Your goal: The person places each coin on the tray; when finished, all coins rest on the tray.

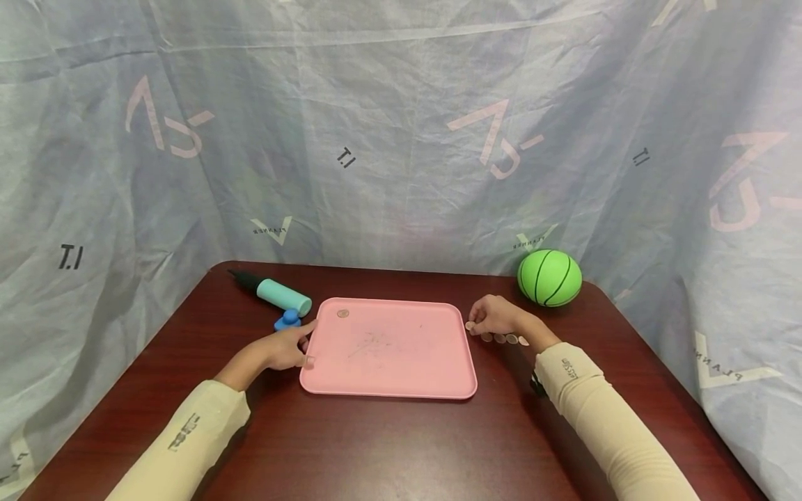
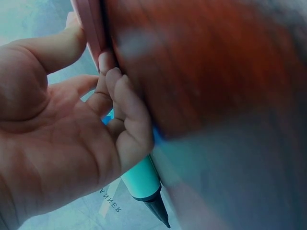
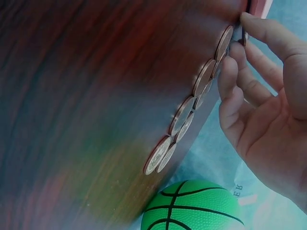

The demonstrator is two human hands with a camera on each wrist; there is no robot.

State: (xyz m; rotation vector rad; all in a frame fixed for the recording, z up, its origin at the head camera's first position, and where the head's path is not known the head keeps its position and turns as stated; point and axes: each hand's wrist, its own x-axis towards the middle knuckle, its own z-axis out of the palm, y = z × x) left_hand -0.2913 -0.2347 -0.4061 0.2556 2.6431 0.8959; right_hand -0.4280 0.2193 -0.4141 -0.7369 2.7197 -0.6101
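A pink tray lies on the dark wooden table, with one coin near its far left corner. My left hand grips the tray's left rim, thumb over the edge and the other fingers low beside it, as the left wrist view shows. Just off the right rim, my right hand pinches a coin between thumb and fingertips. Beneath and beside that hand, several coins lie on the table in two close rows, partly hidden by the hand in the head view.
A green ball with black lines sits at the far right. At the far left lie a turquoise cylinder with a black tapered end and a small blue object close to my left hand. Printed grey cloth hangs behind the table.
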